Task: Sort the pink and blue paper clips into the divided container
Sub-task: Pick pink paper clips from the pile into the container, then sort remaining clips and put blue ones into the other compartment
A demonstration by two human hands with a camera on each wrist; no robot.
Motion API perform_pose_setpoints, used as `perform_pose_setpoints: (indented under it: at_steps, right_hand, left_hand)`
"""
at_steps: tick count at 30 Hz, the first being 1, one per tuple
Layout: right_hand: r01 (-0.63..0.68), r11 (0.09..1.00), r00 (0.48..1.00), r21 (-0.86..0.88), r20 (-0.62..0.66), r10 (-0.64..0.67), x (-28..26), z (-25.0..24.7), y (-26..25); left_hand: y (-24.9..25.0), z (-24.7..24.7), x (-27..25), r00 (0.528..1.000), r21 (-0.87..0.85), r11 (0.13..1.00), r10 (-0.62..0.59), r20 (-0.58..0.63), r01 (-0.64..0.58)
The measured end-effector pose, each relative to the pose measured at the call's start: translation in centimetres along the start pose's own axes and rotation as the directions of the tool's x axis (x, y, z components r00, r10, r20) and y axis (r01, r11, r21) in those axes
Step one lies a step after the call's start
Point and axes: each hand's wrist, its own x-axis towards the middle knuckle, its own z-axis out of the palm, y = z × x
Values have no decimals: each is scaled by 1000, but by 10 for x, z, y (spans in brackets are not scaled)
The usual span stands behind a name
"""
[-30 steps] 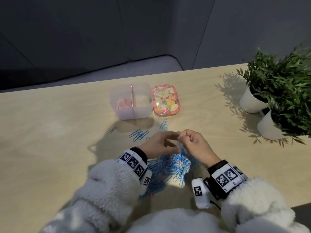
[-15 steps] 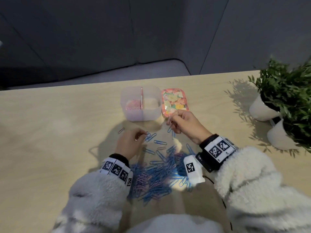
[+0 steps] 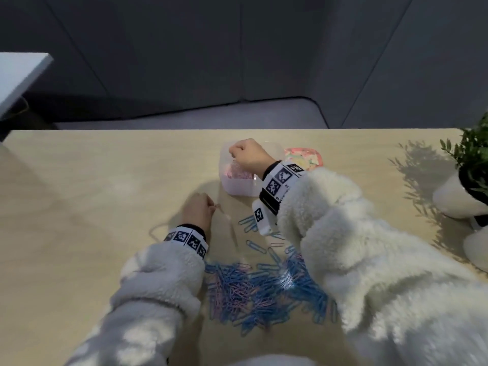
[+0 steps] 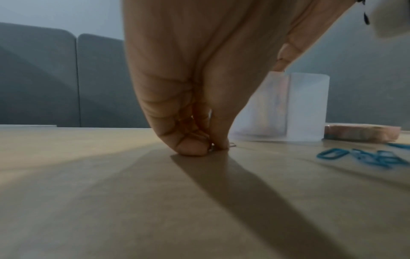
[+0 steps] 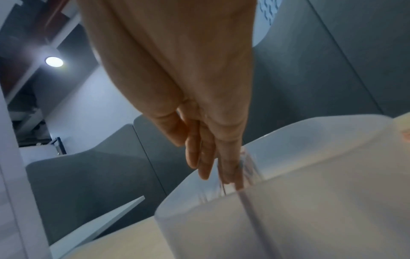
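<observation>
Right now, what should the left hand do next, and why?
Probably lift. The left hand pinches a lone pink wire paper clip flat on the pale wooden table, and the frosted plastic divided container already holds pink ones.

R hand (image 3: 248, 154) hides container's (image 3: 239, 187) right compartment; plant (image 3: 472, 159) cut off.

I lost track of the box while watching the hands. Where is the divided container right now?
In the head view the divided container sits at the table's far middle, under the right hand, with the floral lid just right of it.
</observation>
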Motion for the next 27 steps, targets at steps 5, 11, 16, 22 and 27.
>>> perform_pose_setpoints:
  at_steps: [5,11,16,22,27]
  right_hand:
    - [26,982,990,188,-144,1,-30,-24,11]
    - [-29,892,946,452,-276,170,-114,-74,75]
    - [-94,912,890,399,-376,256,-166,-99,140]
    - [-142,881,847,452,-406,344,-198,-98,176]
    - [-223,928,835,298,-433,340,-207,-93,204]
  left_hand:
    - [7,-9,-7,999,-18,1000,-8,-47,8]
    - [38,-45,-7,869,-160,950,165,-467,-267]
    - [67,-37,8,864,-98,921,312,-395,-377]
    - [65,-25,27,972,-561,795,-170,161,232]
    - [54,-12,9,973,-848,479,-91,210,227]
